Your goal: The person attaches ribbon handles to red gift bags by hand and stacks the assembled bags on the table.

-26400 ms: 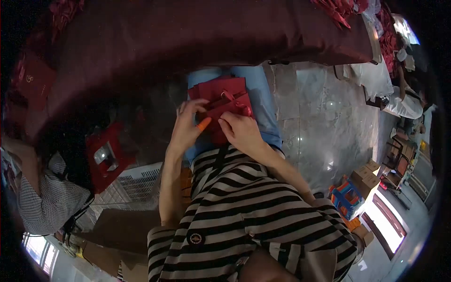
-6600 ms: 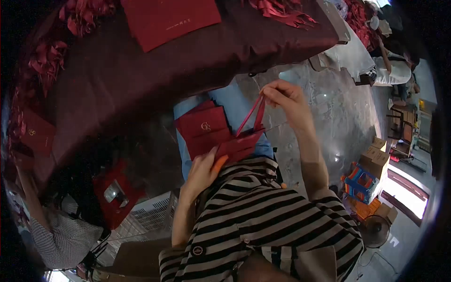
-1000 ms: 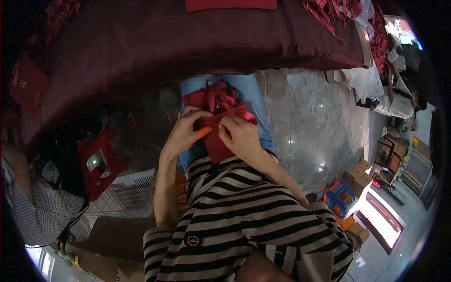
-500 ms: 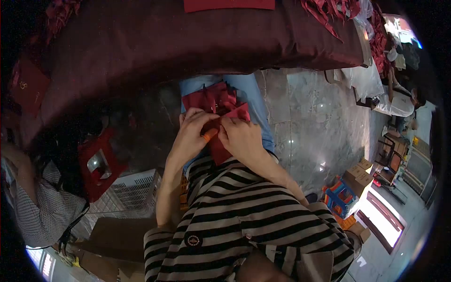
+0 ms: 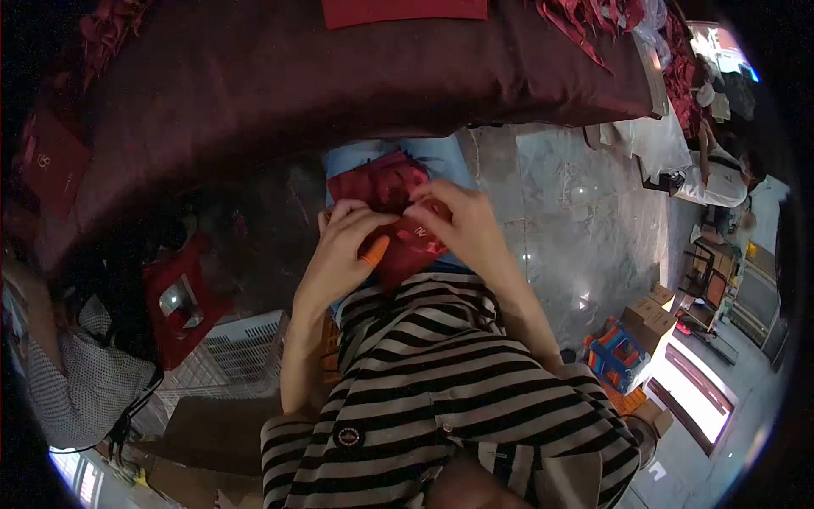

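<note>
On my lap, over blue jeans (image 5: 445, 153), lie dark red pieces with shiny ribbon (image 5: 373, 182). Nearer my body is a flat red piece with a gold mark (image 5: 417, 246), perhaps a card or small bag; its exact kind is unclear. My left hand (image 5: 343, 246), an orange cover (image 5: 375, 251) on its thumb, is closed on the left edge of this piece. Curled over its upper right side, my right hand (image 5: 466, 222) has fingers bent in a pinch. What those fingertips hold is hidden, possibly ribbon.
A table with a dark red cloth (image 5: 297, 76) spans the front, bearing a red sheet (image 5: 403, 10) and ribbons (image 5: 585, 25). A white crate (image 5: 242, 348) and red frame (image 5: 174, 301) stand left, beside another person's sleeve (image 5: 85, 382). Cardboard boxes (image 5: 649, 318) are at right.
My right hand has lifted and shifted right and away from my body, uncovering the gold mark. My left hand stays at the left edge, with its fingers slightly moved.
</note>
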{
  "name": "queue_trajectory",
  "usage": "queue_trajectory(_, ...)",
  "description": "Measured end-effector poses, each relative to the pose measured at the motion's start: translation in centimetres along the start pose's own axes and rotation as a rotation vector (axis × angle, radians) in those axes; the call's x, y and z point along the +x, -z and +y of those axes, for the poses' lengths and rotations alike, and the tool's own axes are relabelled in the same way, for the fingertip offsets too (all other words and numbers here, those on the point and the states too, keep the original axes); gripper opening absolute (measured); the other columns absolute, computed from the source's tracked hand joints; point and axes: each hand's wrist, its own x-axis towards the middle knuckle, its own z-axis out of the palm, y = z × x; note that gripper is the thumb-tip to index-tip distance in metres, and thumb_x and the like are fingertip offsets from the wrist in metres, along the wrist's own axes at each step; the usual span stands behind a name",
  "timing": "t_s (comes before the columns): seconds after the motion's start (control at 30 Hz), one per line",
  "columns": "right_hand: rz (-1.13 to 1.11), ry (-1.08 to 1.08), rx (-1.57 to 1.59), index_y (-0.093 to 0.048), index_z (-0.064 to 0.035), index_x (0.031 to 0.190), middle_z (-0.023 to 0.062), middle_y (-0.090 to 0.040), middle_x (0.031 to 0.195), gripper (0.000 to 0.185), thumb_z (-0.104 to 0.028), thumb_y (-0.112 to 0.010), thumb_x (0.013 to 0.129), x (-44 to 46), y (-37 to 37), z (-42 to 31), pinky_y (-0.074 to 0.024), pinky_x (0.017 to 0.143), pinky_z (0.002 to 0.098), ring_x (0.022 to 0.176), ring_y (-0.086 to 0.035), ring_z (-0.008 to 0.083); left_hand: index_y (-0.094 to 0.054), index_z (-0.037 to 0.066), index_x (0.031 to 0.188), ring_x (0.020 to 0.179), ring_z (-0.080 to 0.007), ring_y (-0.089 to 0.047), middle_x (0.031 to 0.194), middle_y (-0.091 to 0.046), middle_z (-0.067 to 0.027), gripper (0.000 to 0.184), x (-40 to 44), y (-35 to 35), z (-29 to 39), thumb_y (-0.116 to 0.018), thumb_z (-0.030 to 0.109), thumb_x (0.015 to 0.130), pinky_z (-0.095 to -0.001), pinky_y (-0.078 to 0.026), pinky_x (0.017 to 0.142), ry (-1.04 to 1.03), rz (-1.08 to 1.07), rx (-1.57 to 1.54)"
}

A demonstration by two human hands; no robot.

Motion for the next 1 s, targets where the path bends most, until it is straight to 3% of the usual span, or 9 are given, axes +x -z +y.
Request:
queue_trajectory(0.2, -0.253, -0.010, -0.407, -0.063, -0.0076, 0.107, 0.0138, -0.067, 0.092, 0.026, -0.024, -0.065, 0.086, 4.1, -0.2, 1.1, -0.0513, 0.066, 0.0430, 0.077, -0.065, 0.0335, -0.070, 0.006, 0.099, 0.101, -0.0237, -0.052, 0.091, -0.066, -0.0072, 0.023, 0.0, -1.2, 2.1, -0.071, 0.015, 0.079, -0.0405, -0.031, 0.093, -0.034, 0.191, 0.065)
queue_trajectory(0.3, -0.247, 0.027, -0.312, -0.064, -0.0064, 0.106, 0.0123, -0.068, 0.087, 0.026, -0.020, -0.065, 0.084, 4.7, -0.7, 2.0, -0.0516, 0.069, 0.0369, 0.080, -0.066, 0.0280, -0.070, 0.007, 0.096, 0.098, -0.0231, -0.053, 0.088, -0.066, -0.0061, 0.020, 0.2, -2.3, 1.7, -0.072, 0.013, 0.078, -0.0391, -0.032, 0.091, 0.003, 0.276, 0.088)
queue_trajectory(0.37, -0.277, -0.014, 0.167, -0.063, -0.0056, 0.105, 0.0161, -0.067, 0.087, 0.024, -0.021, -0.061, 0.086, 5.0, 0.7, 1.2, -0.0497, 0.072, 0.0415, 0.084, -0.065, 0.0327, -0.070, 0.008, 0.094, 0.098, -0.0243, -0.052, 0.089, -0.066, -0.0059, 0.018, 0.3, -2.7, 1.2, -0.071, 0.011, 0.077, -0.0410, -0.032, 0.090, -0.013, 0.340, 0.073)
queue_trajectory(0.6, -0.805, 0.188, -0.174, -0.066, -0.0044, 0.091, 0.0106, -0.067, 0.079, 0.016, -0.017, -0.060, 0.083, 4.8, 2.1, 3.1, -0.0470, 0.062, 0.0334, 0.067, -0.063, 0.0220, -0.069, 0.010, 0.094, 0.101, -0.0274, -0.050, 0.088, -0.056, -0.0051, 0.019, 0.3, -4.1, 1.8, -0.072, 0.006, 0.076, -0.0474, -0.032, 0.093, -0.226, 0.366, 0.184)
queue_trajectory(0.73, -0.914, 0.041, 0.140, -0.067, -0.0031, 0.092, 0.0087, -0.065, 0.074, 0.016, -0.016, -0.060, 0.084, 4.5, 3.4, 2.7, -0.0460, 0.059, 0.0306, 0.063, -0.059, 0.0176, -0.069, 0.010, 0.093, 0.102, -0.0284, -0.050, 0.094, -0.056, -0.0066, 0.020, -0.5, -4.5, 2.0, -0.072, 0.004, 0.075, -0.0453, -0.035, 0.090, -0.229, 0.392, 0.188)
queue_trajectory(0.83, -0.810, 0.081, 0.353, -0.068, -0.0046, 0.096, 0.0096, -0.065, 0.074, 0.022, -0.024, -0.061, 0.088, 4.2, 4.0, 2.7, -0.0438, 0.059, 0.0369, 0.063, -0.058, 0.0167, -0.066, 0.011, 0.101, 0.104, -0.0278, -0.050, 0.105, -0.053, -0.0090, 0.030, -0.2, -5.3, 0.9, -0.073, 0.006, 0.072, -0.0439, -0.038, 0.089, -0.299, 0.408, 0.170)
queue_trajectory(0.9, -0.921, -0.178, 0.242, -0.068, -0.0052, 0.097, 0.0082, -0.066, 0.077, 0.024, -0.027, -0.063, 0.089, 4.1, 4.7, 2.0, -0.0442, 0.061, 0.0344, 0.067, -0.059, 0.0156, -0.056, 0.011, 0.120, 0.111, -0.0296, -0.049, 0.120, -0.047, -0.0122, 0.050, -0.3, -5.9, 0.9, -0.078, 0.011, 0.075, -0.0420, -0.042, 0.095, -0.255, 0.530, -0.002)
queue_trajectory(0.93, -0.914, -0.178, 0.245, -0.068, -0.0052, 0.097, 0.0082, -0.066, 0.077, 0.024, -0.027, -0.063, 0.089, 3.6, 4.5, 2.3, -0.0442, 0.061, 0.0344, 0.067, -0.059, 0.0156, -0.040, 0.011, 0.135, 0.123, -0.0303, -0.042, 0.132, -0.038, -0.0147, 0.075, -0.3, -5.9, 0.9, -0.081, 0.017, 0.073, -0.0429, -0.041, 0.101, -0.233, 0.540, -0.130)
queue_trajectory(1.0, -0.771, -0.092, 0.405, -0.068, -0.0050, 0.095, 0.0077, -0.066, 0.079, 0.025, -0.029, -0.063, 0.090, 2.0, 4.3, 3.2, -0.0443, 0.062, 0.0335, 0.068, -0.059, 0.0159, -0.034, 0.010, 0.139, 0.126, -0.0320, -0.039, 0.136, -0.035, -0.0155, 0.082, -0.8, -5.3, 0.4, -0.082, 0.018, 0.073, -0.0438, -0.041, 0.102, -0.126, 0.395, -0.295)
